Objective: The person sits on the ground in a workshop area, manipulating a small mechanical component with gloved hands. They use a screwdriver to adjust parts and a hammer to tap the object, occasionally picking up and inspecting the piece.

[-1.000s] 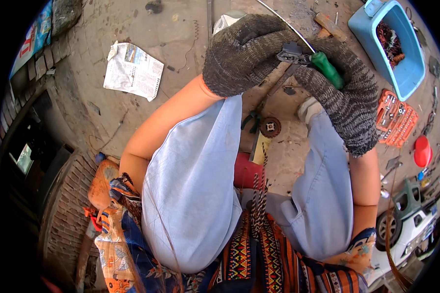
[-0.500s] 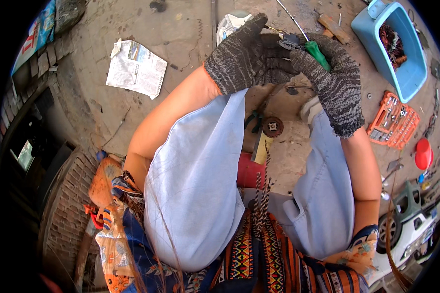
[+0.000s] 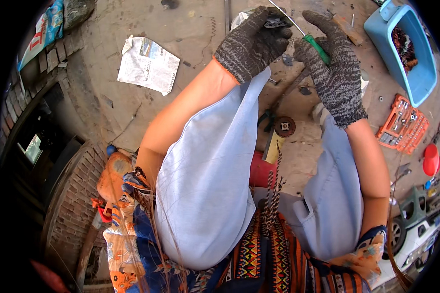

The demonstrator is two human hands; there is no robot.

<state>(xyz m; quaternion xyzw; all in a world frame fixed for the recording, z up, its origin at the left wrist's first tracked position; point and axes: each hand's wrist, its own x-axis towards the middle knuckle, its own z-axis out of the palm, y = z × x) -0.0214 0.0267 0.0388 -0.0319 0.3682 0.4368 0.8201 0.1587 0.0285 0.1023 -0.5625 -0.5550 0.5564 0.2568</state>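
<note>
Around the green-handled screwdriver (image 3: 316, 49), the dark-gloved right hand (image 3: 337, 78) wraps its grip, thumb and lower fingers pressed to the handle while one finger stretches free; the far side of the grip is hidden. The screwdriver's shaft runs up and leftward, its tip cut off by the view's upper edge. Left of the screwdriver, the left hand (image 3: 252, 49), likewise gloved, has its grip bent around a small dark part (image 3: 276, 20) beside the shaft; its shape is hard to make out, as is whether it meets the shaft. Right of the screwdriver, a wooden block (image 3: 349, 31) shows only partly behind the right hand. Below the screwdriver is a round disc (image 3: 285, 126). Farther right stands a blue bin (image 3: 387, 51), the reddish tangle (image 3: 405, 46) inside hard to identify; to the lower right lies an orange tool case (image 3: 403, 124). Well left of the screwdriver, a printed sheet (image 3: 149, 66) lies on the floor (image 3: 181, 29).
</note>
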